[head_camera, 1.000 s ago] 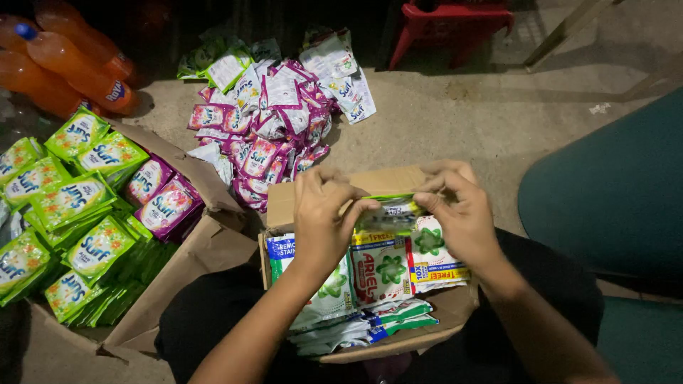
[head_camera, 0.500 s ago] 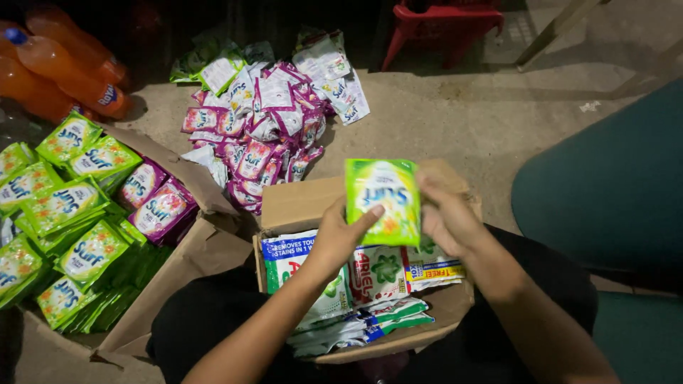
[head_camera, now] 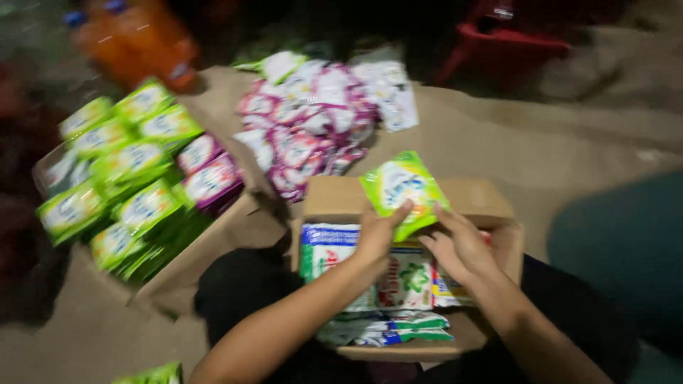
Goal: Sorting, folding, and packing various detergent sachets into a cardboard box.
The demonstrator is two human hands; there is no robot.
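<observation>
A: What sits nearest the person?

B: A small cardboard box (head_camera: 491, 213) on the lap, flaps open, packed with upright detergent packets (head_camera: 405, 277); more lie flat along its near edge. Both forearms come in over that near edge.

A: Any open room around it?

B: Bare concrete floor (head_camera: 555, 156) lies beyond the box's far edge and to its right. On the left, a larger open carton (head_camera: 213, 249) stands just beside it, filled with rows of green sachets (head_camera: 128, 185) and a few purple ones at its far right corner.

A: What is hard to make out?

B: The whole view is smeared by motion. Print on the packets is unreadable. A heap of pink and white sachets (head_camera: 313, 128) lies on the floor past both boxes. Farther still, orange drink bottles (head_camera: 142, 50) at far left and a red plastic stool (head_camera: 512, 43) at far right are dim and cut off.

A: And the hands?

B: The left hand (head_camera: 377, 235) pinches a green sachet (head_camera: 402, 188) by its lower edge, thumb in front, held above the box's far edge. The right hand (head_camera: 459, 245) is spread, fingertips touching the sachet's lower right corner, not closed on it.
</observation>
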